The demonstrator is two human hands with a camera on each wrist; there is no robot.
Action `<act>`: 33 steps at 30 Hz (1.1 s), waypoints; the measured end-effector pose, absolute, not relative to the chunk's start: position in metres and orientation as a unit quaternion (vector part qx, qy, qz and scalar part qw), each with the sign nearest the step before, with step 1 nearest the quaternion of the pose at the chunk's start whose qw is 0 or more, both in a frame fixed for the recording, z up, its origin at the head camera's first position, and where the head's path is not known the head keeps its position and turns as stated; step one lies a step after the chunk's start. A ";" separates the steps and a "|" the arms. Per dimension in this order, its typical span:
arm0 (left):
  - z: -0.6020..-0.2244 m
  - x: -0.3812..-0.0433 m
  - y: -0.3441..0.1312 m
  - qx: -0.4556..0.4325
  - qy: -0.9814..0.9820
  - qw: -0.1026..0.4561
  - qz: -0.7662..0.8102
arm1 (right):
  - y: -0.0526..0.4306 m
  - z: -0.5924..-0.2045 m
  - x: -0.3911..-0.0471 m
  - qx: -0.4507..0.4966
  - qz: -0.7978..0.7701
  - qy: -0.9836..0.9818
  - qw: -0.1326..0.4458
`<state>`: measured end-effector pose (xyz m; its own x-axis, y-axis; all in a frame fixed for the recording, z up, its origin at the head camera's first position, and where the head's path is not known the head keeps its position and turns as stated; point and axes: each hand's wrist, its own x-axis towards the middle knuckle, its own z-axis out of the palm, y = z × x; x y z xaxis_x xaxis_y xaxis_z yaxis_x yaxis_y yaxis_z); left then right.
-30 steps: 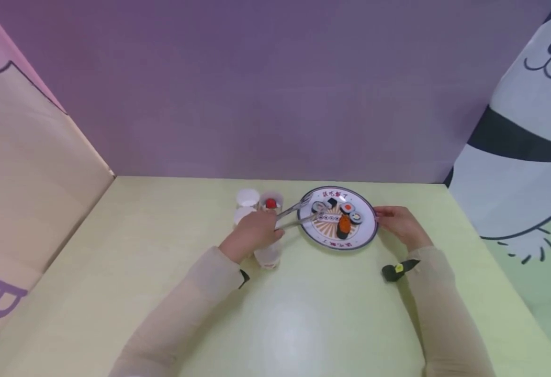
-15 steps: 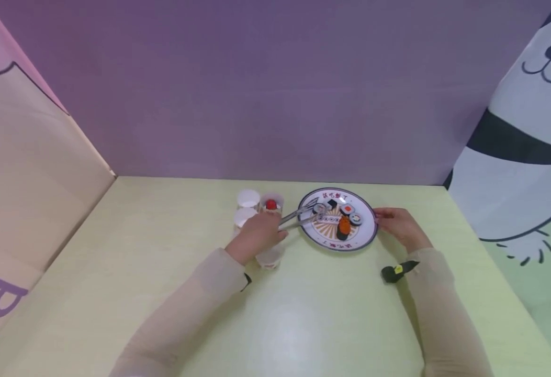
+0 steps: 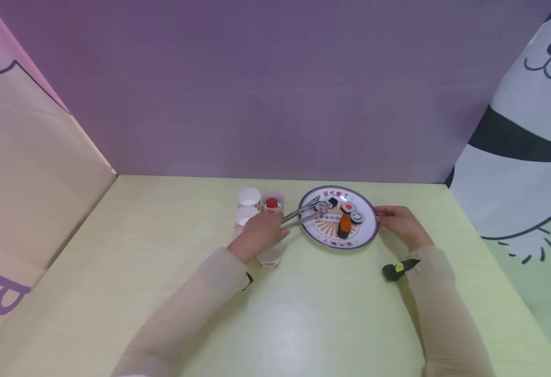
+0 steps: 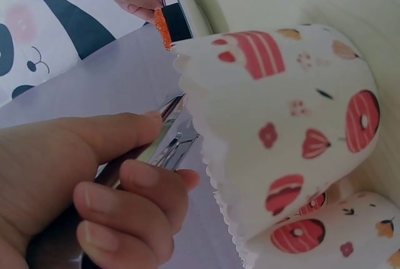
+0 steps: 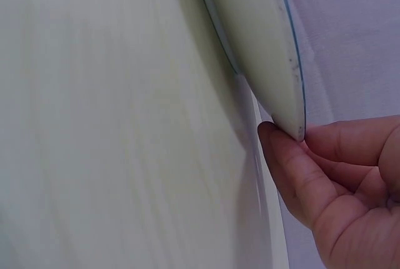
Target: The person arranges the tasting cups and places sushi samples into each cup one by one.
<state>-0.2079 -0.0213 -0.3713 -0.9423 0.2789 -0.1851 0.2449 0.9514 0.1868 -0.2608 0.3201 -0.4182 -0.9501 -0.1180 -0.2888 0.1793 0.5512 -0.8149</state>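
Note:
My left hand grips metal tongs, its thumb and fingers wrapped on the handle in the left wrist view. The tongs' tips lie over the left part of a round plate, one on either side of a small sushi roll. Pinched between thumb and fingers of my right hand is the plate's right rim; the right wrist view shows the plate from beneath its edge. Other sushi pieces lie on the plate, among them an orange-topped one.
Several white paper cups with red cake and doughnut prints stand by my left hand, one cup close to it. A red item sits in the back right cup. Near my right wrist lies a black piece with a yellow patch. A purple wall rises behind.
My left hand has shifted slightly right, and the tongs' two arms have come closer together about the roll. My right hand stays at the plate's rim.

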 end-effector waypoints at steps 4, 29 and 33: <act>-0.371 -0.208 -0.021 0.138 0.982 0.103 0.077 | 0.321 -0.417 -0.261 0.016 -0.474 0.866 0.158; -0.367 -0.200 -0.028 0.135 0.983 0.094 0.081 | 0.320 -0.421 -0.265 0.042 -0.485 0.857 0.170; -0.362 -0.197 -0.030 0.129 0.984 0.094 0.076 | 0.320 -0.420 -0.264 0.039 -0.485 0.857 0.169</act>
